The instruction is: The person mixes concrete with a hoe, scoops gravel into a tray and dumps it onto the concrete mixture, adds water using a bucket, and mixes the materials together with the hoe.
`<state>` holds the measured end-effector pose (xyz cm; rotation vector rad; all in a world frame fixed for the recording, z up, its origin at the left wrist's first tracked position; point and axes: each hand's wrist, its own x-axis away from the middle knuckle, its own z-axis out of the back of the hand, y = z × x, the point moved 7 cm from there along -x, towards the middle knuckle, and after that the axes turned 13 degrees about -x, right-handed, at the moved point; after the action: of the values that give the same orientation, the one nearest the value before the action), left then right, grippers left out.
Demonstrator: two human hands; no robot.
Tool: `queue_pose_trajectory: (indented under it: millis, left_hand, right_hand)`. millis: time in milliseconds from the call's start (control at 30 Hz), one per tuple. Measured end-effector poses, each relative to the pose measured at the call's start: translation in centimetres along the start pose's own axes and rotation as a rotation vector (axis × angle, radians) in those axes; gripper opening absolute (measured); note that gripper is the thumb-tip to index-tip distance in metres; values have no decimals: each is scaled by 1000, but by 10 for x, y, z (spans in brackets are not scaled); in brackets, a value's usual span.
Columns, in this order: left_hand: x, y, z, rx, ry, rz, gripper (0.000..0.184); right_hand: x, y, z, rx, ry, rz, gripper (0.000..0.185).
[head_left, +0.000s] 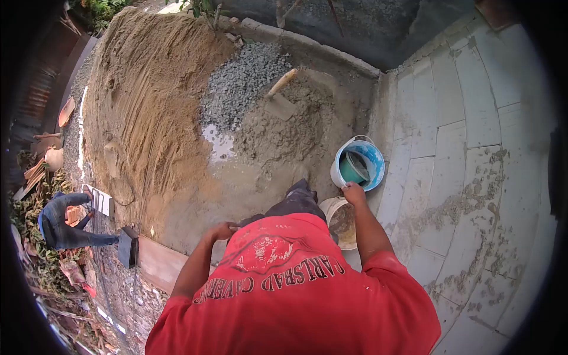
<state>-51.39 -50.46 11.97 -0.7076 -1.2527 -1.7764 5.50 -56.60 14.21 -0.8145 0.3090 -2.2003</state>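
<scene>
My right hand is closed on the near rim of a white bucket with a blue inside. A green container lies in that bucket. Just below my right hand stands a second, pale bucket with grey-brown material in it, partly hidden by my body. My left hand is beside my left thigh, fingers loosely extended, with nothing seen in it. Ahead of me, a tool with a pale handle and a flat, mortar-coated blade rests on a heap of wet grey mortar.
Gravel lies behind the mortar, with a puddle at its edge. A large sand pile spreads to the left. A block wall rises at right. Another person in blue bends near a white block at far left.
</scene>
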Motion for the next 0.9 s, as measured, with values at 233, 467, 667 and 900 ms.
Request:
queue_pose_trajectory:
  millis: [233,467,667,900]
  left_hand:
    - [-82,133,153,310,482,96,47]
    - [-287,339,408,-110,833,49,61]
    - [-440,366,491,-128,702,348,59]
    - [-454,303,515,-140,908,516,33]
  right_hand:
    - [-147,130,5,59,61,-176,61]
    - [-274,196,-78,125,-140,-324,61]
    - [-336,258,-134,2,-422,-243,42]
    - [-379,280,-133,61,-563,-151,42]
